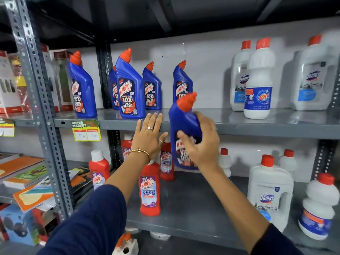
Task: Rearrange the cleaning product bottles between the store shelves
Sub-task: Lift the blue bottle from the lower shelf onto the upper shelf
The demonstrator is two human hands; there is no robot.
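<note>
My right hand grips a blue Harpic bottle with an orange-red cap, held tilted in front of the upper shelf's edge. My left hand is flat with fingers spread, its fingertips on that same edge, holding nothing. Several more blue Harpic bottles stand upright on the upper shelf to the left. Red Harpic bathroom cleaner bottles stand on the lower shelf below my arms.
White Domex jugs and a white Rin bottle stand on the upper shelf at right. More white jugs fill the lower right. A grey perforated post and stacked notebooks are at left. A yellow price tag hangs from the shelf edge.
</note>
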